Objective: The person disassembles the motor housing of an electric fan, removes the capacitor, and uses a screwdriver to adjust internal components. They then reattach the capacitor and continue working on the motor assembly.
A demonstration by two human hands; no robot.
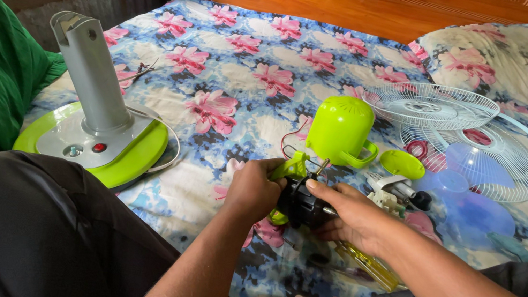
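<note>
My left hand (254, 188) and my right hand (351, 215) both grip a black fan motor (301, 206) with a lime-green bracket (289, 168), held just above the flowered bedsheet. A thin metal shaft (321, 167) sticks up from the motor between my fingers. Right behind the motor stands a lime-green motor cover (340, 129) with a handle. A yellow-handled screwdriver (372, 267) lies under my right forearm.
A grey and lime-green fan base with its column (95, 122) stands at the left. White wire fan guards (455, 122) and a translucent blue blade (475, 196) lie at the right, near a small green cap (403, 164). A pillow (510, 64) and the wooden headboard (372, 3) are behind.
</note>
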